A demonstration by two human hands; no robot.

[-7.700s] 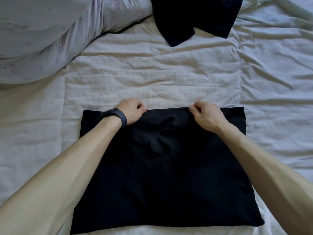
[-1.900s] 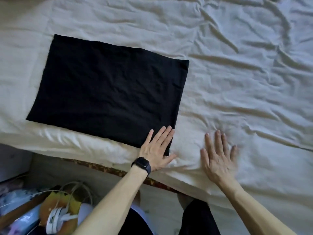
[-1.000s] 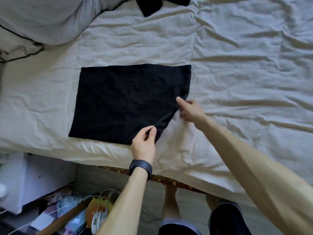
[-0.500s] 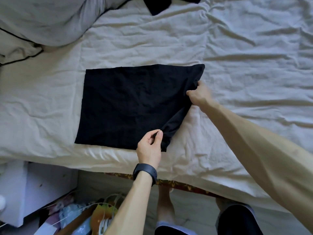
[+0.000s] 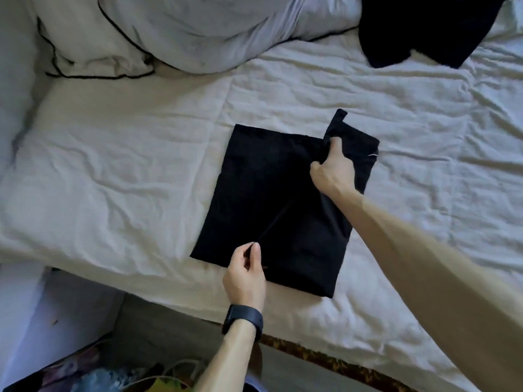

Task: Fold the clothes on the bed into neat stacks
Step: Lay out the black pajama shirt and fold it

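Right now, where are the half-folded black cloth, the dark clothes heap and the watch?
black cloth (image 5: 254,188), head view, flat left part
dark clothes heap (image 5: 418,26), head view, its middle
watch (image 5: 242,319), head view, band's middle

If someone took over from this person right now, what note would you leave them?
Left hand pinches the near end of a flap of the flat black fabric garment.
Right hand grips the flap's far corner.
The garment lies on the wrinkled white bed sheet, near its front edge.
Done: garment folded to a rectangle.
Left: lay the flap down, smooth it, then fold the crumpled dark clothes at the far right.
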